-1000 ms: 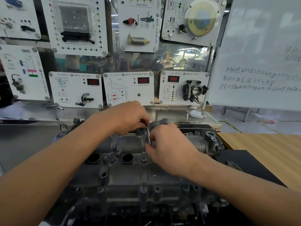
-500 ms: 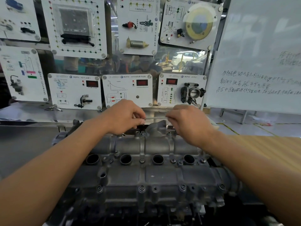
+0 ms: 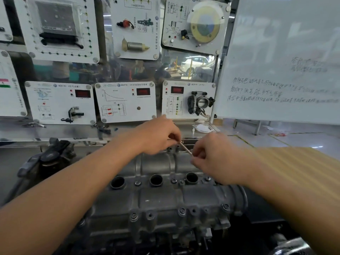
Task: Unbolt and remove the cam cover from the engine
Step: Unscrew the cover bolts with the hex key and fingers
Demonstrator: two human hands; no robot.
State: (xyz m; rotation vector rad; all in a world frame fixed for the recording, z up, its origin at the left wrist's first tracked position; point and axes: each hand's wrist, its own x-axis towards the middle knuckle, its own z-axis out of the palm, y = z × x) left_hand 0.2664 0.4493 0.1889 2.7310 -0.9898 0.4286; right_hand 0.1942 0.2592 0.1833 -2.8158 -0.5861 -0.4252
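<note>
The grey cast cam cover [image 3: 165,197] lies across the engine in front of me, with three round plug wells along its top and bolts [image 3: 182,211] along its near edge. Above its far edge both hands hold one thin metal rod-like tool [image 3: 185,149], which slants down to the right. My left hand [image 3: 158,135] pinches the upper end. My right hand [image 3: 211,159] pinches the lower end, its fingers curled. The tool's tip is hidden by the fingers.
White training panels with sensors and a throttle body [image 3: 200,103] stand behind the engine on a metal shelf [image 3: 55,131]. A whiteboard [image 3: 285,61] leans at the right. A wooden bench top [image 3: 294,162] lies under my right forearm.
Both hands rose from the far bolts with the thin tool, held it level between them, and now it tilts, the right hand lower and closer to me. The view shifted.
</note>
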